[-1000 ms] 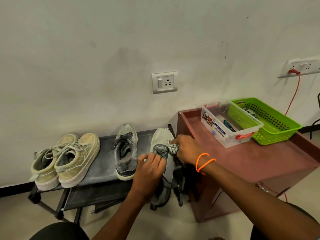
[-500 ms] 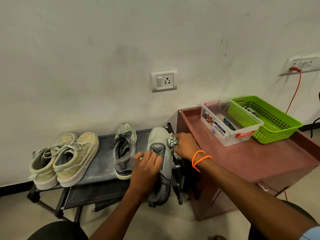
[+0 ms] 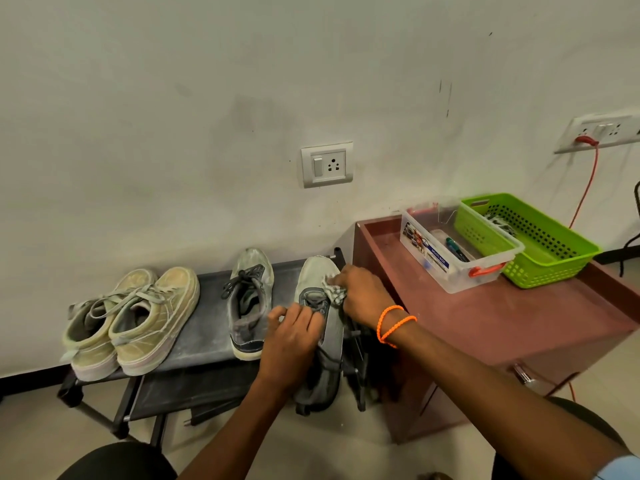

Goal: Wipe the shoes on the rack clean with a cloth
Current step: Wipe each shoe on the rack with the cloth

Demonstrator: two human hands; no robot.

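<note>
While the left hand (image 3: 294, 336) grips a grey shoe (image 3: 320, 327) on the rack (image 3: 207, 327), its fingers curl around the tongue. The right hand (image 3: 363, 294) pinches a cloth (image 3: 334, 291) against the toe.

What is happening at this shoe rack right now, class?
A person is cleaning a grey shoe at the right end of the rack. The left hand holds the shoe steady across its laces, while the right hand presses a small cloth against its toe side. Another grey shoe and a pale pair sit on the rack, untouched.
</note>
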